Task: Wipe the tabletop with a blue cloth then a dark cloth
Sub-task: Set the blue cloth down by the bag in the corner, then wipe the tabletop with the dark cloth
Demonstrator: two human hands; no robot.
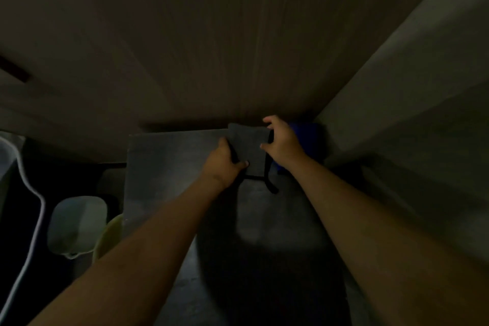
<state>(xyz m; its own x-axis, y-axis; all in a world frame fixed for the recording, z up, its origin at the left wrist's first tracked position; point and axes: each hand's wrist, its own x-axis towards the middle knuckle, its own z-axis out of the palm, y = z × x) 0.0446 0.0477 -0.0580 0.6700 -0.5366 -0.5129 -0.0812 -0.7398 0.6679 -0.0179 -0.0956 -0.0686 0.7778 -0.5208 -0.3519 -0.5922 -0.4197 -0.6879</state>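
Both hands, left hand [225, 161] and right hand [283, 143], grip the dark cloth [248, 145]; best spread it flat on the bench [172, 161] before wiping

Two bare forearms, no sleeves, left hand [223, 161], right hand [281, 141]

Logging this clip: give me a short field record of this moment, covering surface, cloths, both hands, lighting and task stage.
surface: dark grey tabletop set against a wall corner
dark cloth: flat dark grey square cloth at the far edge, held on both sides
blue cloth: bright blue cloth in the far right corner, partly hidden behind the right hand
left hand: gripping the dark cloth's left edge
right hand: gripping its right edge
lighting: very dim
task stage: dark cloth in hand, blue cloth set aside
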